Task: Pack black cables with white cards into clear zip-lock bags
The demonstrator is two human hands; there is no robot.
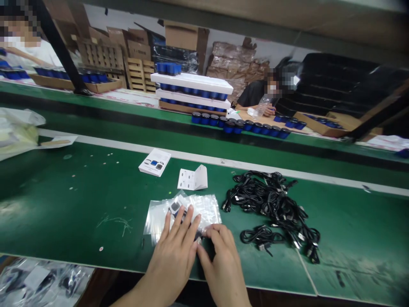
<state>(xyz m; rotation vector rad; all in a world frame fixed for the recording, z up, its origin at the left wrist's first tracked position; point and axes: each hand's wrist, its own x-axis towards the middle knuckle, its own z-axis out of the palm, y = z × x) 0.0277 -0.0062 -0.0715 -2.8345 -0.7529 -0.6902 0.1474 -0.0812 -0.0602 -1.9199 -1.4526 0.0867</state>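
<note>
Clear plastic bags (207,207) lie in a pile on the green table in front of me. A printed leaflet with pictures of devices shows through the top bag, partly under my fingers. My left hand (174,251) rests flat on that bag, its fingers stretched out. At the bag's near right edge, my right hand (222,258) is closed in a pinch on a black cable (198,236); a bit of its metal plug shows, and most of it is hidden between the hands. To the right lies a heap of coiled black cables (268,200), with a separate coil (260,235) nearer me.
Beyond the bags are a stack of white printed leaflets (155,162) and a folded leaflet (193,178). A box of filled bags (41,281) sits below the table's left edge. Blue jars (230,124) line the far bench, where two people sit.
</note>
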